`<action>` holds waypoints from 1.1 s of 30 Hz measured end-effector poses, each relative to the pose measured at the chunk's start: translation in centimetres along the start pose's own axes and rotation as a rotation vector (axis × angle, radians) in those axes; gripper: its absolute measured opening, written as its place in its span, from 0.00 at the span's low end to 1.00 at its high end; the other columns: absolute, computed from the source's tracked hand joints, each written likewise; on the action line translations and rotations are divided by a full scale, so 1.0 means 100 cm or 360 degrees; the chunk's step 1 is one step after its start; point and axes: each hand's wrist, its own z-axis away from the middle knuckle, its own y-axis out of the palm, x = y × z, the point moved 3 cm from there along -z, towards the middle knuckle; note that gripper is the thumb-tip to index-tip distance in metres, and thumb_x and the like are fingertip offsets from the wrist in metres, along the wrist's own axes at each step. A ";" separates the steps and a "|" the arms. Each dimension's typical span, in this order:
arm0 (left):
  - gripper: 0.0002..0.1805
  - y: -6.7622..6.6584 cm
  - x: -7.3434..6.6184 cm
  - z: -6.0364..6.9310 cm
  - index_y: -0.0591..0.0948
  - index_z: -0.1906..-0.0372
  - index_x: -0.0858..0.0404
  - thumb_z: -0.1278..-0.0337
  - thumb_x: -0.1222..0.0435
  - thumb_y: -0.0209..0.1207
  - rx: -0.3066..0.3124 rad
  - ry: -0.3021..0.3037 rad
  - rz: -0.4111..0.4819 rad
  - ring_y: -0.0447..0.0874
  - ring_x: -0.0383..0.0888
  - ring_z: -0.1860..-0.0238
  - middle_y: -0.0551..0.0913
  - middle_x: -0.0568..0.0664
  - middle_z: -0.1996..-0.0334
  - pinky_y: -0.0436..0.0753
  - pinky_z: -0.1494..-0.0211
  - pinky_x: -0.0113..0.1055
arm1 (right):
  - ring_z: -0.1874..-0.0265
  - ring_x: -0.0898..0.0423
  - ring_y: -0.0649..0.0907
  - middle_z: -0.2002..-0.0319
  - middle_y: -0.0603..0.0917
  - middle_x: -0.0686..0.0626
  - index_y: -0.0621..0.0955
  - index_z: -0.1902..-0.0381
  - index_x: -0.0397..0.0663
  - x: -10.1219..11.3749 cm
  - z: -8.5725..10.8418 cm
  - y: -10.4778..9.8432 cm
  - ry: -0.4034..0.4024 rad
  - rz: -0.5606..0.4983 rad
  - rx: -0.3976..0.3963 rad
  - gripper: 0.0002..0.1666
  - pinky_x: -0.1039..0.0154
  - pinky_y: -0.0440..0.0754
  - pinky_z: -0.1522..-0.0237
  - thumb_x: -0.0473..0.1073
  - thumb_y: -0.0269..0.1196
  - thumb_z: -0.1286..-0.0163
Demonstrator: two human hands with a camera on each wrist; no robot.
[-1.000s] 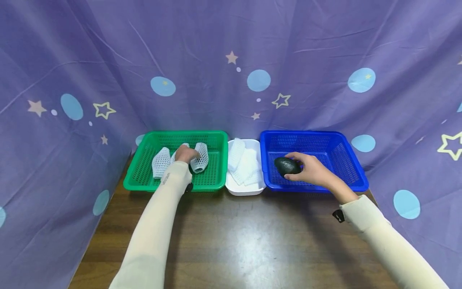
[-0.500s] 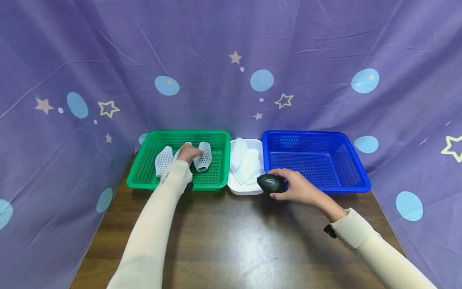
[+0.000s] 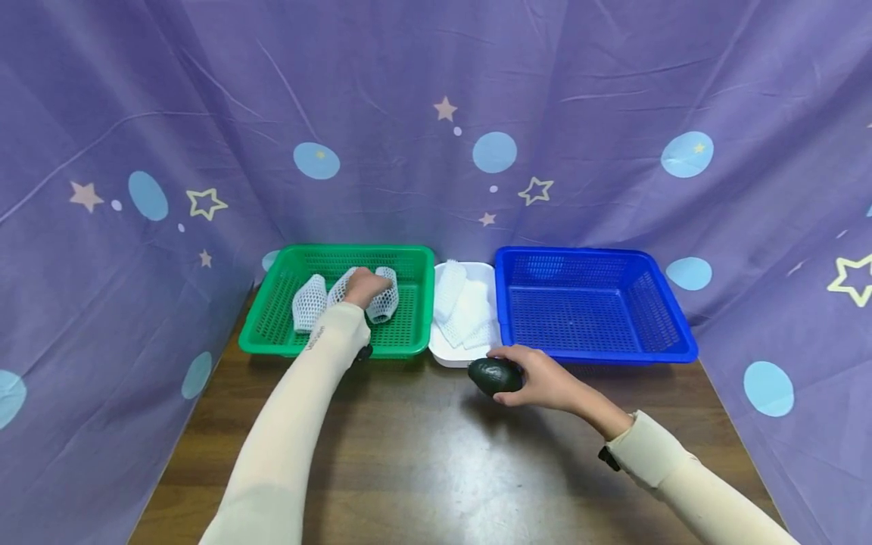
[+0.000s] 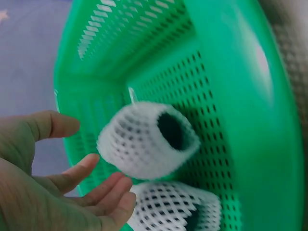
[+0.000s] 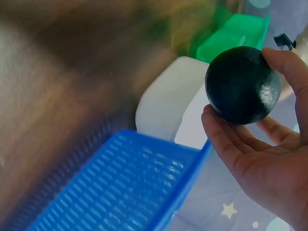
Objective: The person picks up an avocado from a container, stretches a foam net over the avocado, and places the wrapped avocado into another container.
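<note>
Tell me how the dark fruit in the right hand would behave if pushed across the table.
The dark fruit would probably roll, likely along a curve, since it is rounded and egg-shaped. Its skin shows a glossy highlight, so it may be somewhat slippery. It seems fairly stiff: the fingers of the right hand leave no visible dent.

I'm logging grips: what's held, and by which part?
The right hand holds an avocado around the half nearest the palm; the left hand holds nothing.
</note>
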 end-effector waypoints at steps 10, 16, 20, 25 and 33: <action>0.23 0.021 -0.031 0.012 0.56 0.78 0.55 0.35 0.61 0.59 -0.0025 0.0198 0.0052 0.48 0.42 0.78 0.52 0.43 0.81 0.63 0.67 0.39 | 0.54 0.55 0.83 0.48 0.85 0.47 0.79 0.38 0.46 -0.008 0.004 0.034 -0.0019 0.0127 0.0083 0.38 0.61 0.83 0.55 0.48 0.79 0.47; 0.24 0.030 -0.043 0.028 0.76 0.38 0.68 0.35 0.59 0.59 0.0049 0.0289 0.0077 0.77 0.50 0.50 0.79 0.58 0.42 0.81 0.42 0.45 | 0.52 0.53 0.83 0.47 0.84 0.45 0.80 0.38 0.44 -0.010 0.007 0.049 0.0024 0.0134 0.0148 0.39 0.58 0.84 0.53 0.49 0.78 0.47; 0.30 0.037 -0.051 0.033 0.71 0.30 0.66 0.33 0.59 0.59 0.0071 0.0316 0.0055 0.74 0.56 0.34 0.74 0.59 0.32 0.78 0.33 0.50 | 0.52 0.52 0.83 0.47 0.84 0.44 0.79 0.37 0.42 -0.013 0.009 0.055 0.0034 0.0155 0.0162 0.40 0.57 0.85 0.52 0.49 0.78 0.47; 0.29 0.046 -0.061 0.035 0.74 0.32 0.65 0.35 0.59 0.61 -0.0008 0.0386 -0.0034 0.78 0.55 0.38 0.77 0.57 0.34 0.81 0.38 0.49 | 0.52 0.51 0.84 0.47 0.84 0.44 0.80 0.38 0.43 -0.016 0.012 0.061 0.0053 0.0177 0.0169 0.40 0.55 0.84 0.51 0.49 0.78 0.47; 0.27 0.059 -0.078 0.035 0.78 0.36 0.65 0.38 0.59 0.65 -0.0116 0.0431 -0.0176 0.82 0.54 0.44 0.81 0.57 0.39 0.83 0.43 0.46 | 0.52 0.50 0.84 0.46 0.84 0.42 0.80 0.38 0.42 -0.017 0.015 0.064 0.0059 0.0173 0.0181 0.40 0.53 0.84 0.51 0.49 0.78 0.47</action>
